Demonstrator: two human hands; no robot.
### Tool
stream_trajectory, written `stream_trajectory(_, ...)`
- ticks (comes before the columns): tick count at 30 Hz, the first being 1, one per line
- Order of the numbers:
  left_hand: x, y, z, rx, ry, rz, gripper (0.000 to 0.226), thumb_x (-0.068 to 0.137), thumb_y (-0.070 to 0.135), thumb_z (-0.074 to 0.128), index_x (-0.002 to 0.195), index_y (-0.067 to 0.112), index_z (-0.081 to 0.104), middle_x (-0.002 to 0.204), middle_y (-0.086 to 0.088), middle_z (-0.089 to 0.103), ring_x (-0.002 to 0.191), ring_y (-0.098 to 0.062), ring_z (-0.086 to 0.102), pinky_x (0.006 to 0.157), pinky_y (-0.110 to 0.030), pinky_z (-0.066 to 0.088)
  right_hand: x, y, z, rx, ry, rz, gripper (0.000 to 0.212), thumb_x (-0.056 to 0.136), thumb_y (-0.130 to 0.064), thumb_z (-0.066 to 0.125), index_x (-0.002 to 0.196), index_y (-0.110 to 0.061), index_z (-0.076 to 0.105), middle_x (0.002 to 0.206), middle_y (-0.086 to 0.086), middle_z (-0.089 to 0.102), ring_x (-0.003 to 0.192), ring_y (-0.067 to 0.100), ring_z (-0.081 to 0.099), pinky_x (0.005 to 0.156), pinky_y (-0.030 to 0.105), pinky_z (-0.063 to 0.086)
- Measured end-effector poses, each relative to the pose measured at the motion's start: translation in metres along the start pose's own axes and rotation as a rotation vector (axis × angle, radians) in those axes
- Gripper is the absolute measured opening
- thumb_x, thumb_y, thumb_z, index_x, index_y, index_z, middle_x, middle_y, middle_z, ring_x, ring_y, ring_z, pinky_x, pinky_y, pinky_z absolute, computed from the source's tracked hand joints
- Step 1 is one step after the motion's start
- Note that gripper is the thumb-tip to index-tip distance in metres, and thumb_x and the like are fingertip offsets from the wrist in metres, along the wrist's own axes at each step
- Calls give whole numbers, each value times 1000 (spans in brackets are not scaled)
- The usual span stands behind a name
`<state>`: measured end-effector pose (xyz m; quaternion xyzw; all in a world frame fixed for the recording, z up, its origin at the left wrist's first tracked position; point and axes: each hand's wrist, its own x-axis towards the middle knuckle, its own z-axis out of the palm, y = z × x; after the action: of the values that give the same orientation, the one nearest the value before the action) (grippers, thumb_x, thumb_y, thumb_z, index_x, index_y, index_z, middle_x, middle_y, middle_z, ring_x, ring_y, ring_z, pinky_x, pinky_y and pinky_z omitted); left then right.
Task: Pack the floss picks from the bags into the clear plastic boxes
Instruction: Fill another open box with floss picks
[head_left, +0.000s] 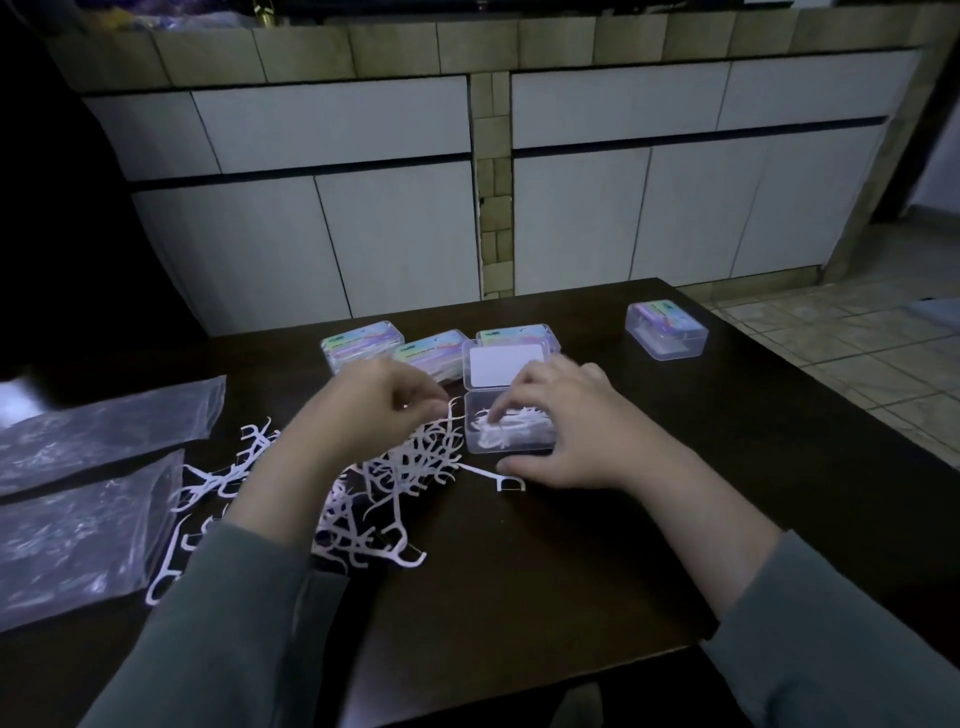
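A pile of white floss picks (395, 483) lies loose on the dark table (727, 467). Just right of it stands an open clear plastic box (511, 439) with its lid (506, 366) tipped back; several picks lie inside. My left hand (379, 400) hovers over the pile and pinches a floss pick (453, 410) at the box's left edge. My right hand (566, 415) reaches over the box, fingertips down on the picks inside it. One single pick (493, 477) lies in front of the box.
Three closed boxes with colourful labels (363, 343) (431, 353) (517, 335) stand behind the open one. Another closed box (666, 330) sits at the far right. Two flat clear plastic bags (104, 426) (78, 535) lie at the left. White cabinets stand beyond the table.
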<state>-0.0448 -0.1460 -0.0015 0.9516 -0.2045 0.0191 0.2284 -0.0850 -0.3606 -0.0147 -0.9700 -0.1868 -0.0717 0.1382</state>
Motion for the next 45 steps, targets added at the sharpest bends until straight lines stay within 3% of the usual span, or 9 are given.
stream_trajectory(4, -21, -27, -11, -17, -67, 2, 20, 71, 52, 75, 87, 41, 71, 97, 23, 64, 97, 2, 58, 93, -36, 50, -4, -31, 5, -182, -29, -26, 23, 88, -49, 62, 103, -33, 67, 100, -12, 65, 99, 12, 53, 91, 30, 34)
stream_trajectory(8, -41, -45, -17, -119, -166, 23, 35, 57, 51, 84, 89, 46, 70, 101, 27, 61, 104, 4, 56, 100, -35, 43, 2, -48, 8, -293, -123, 14, 27, 95, -43, 55, 112, -27, 68, 107, -3, 68, 103, 18, 58, 98, 36, 38)
stream_trajectory(11, -50, -42, -17, -204, -199, 88, 49, 42, 57, 86, 88, 46, 73, 104, 26, 58, 106, 4, 55, 89, -28, 45, 11, -64, 14, -304, -108, -23, 26, 96, -39, 54, 114, -25, 66, 111, -1, 67, 107, 21, 56, 90, 34, 33)
stream_trajectory(16, -45, -41, -9, -70, -251, 100, 71, 31, 69, 81, 98, 51, 68, 113, 28, 50, 111, 6, 49, 99, -27, 42, 33, -74, 10, -252, -138, -125, 25, 96, -30, 53, 116, -36, 66, 112, -9, 64, 111, 16, 51, 91, 32, 27)
stream_trajectory(23, -42, -57, -7, -56, -84, 67, 42, 56, 53, 85, 93, 51, 67, 111, 26, 50, 109, 6, 47, 93, -23, 40, 64, -58, 7, -388, -326, -104, 77, 80, -24, 64, 148, -39, 30, 149, -2, 39, 136, 22, 25, 110, 46, 19)
stream_trajectory(29, -36, -64, -1, -72, -14, 52, 43, 63, 52, 82, 102, 48, 65, 112, 24, 51, 110, 6, 47, 91, -20, 38, 71, -45, 25, -274, -202, -164, 41, 89, -38, 60, 130, -36, 55, 130, -8, 54, 121, 17, 38, 103, 40, 28)
stream_trajectory(36, -37, -64, 0, 47, -2, -22, 67, 66, 63, 74, 127, 42, 56, 126, 22, 46, 119, -1, 40, 100, -26, 37, 68, -40, 35, -222, -76, -181, 38, 92, -45, 57, 129, -36, 56, 135, -12, 50, 125, 13, 34, 104, 39, 24)
stream_trajectory(42, -37, -59, 4, 112, 58, -26, 46, 76, 56, 70, 117, 36, 66, 99, 15, 53, 102, -6, 46, 89, -30, 45, 65, -41, 39, -199, -16, -206, 26, 95, -30, 52, 118, -32, 63, 119, -10, 60, 115, 15, 43, 97, 37, 30)
stream_trajectory(45, -37, -61, 4, 128, 117, -25, 27, 82, 46, 70, 107, 36, 70, 100, 15, 52, 102, -6, 46, 87, -29, 44, 64, -41, 40, -221, 41, -224, 17, 95, -26, 48, 92, -25, 65, 99, -10, 60, 103, 17, 46, 87, 34, 29)
